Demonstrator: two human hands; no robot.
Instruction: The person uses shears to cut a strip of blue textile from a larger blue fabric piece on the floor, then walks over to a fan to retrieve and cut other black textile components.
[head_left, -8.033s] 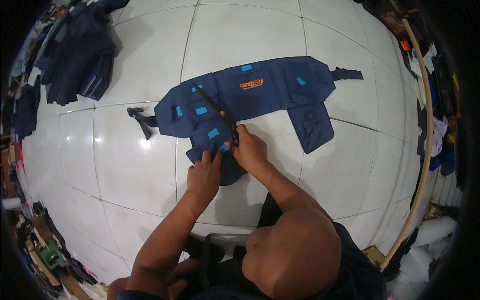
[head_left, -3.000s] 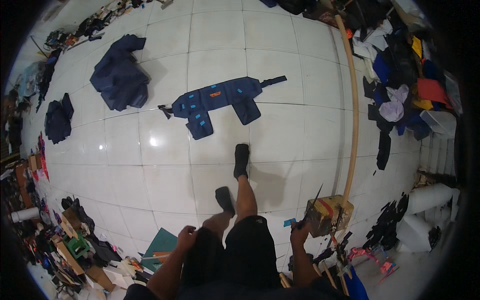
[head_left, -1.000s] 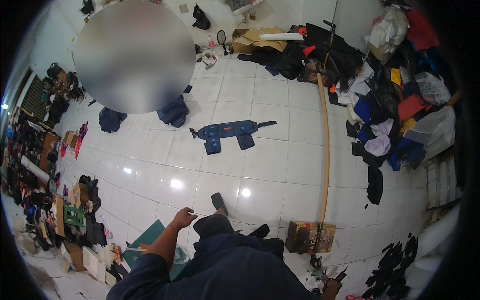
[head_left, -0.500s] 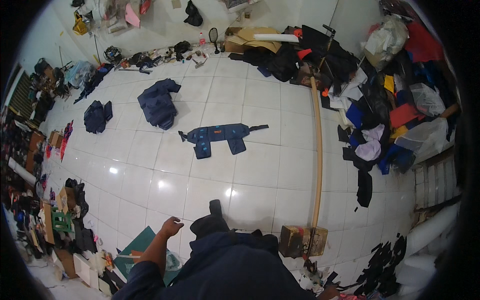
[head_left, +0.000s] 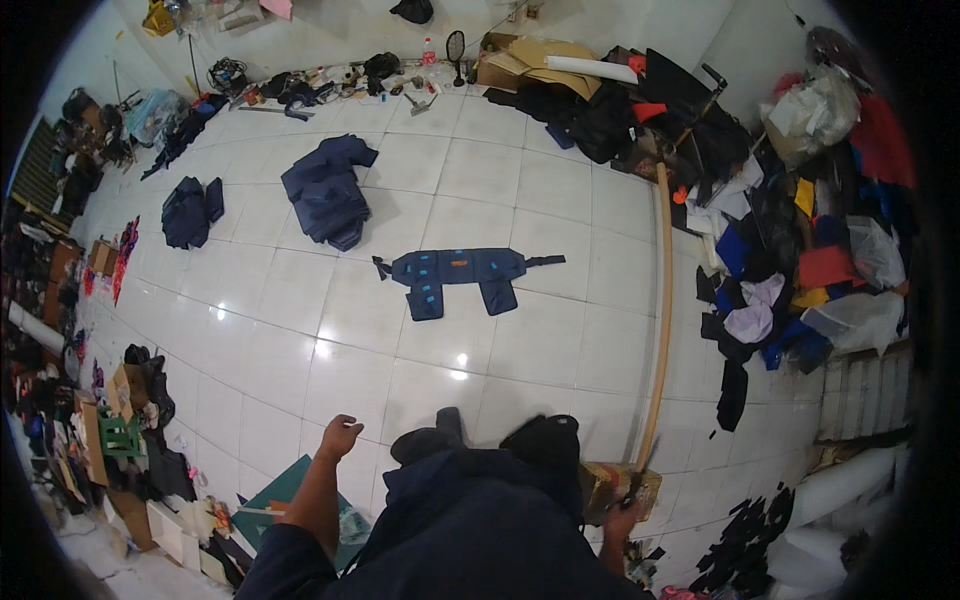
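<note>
Navy-blue, belt-shaped fabric piece with two lower flaps lies flat on the glossy white tiled floor, ahead of and between both hands' fingers. Seconds earlier both hands touch it; now the person stands well apart, so neither acts on it. Fingers of the left hand curl loosely, apparently empty; those of the right hand close around dark, long-bladed metal scissors.
</note>
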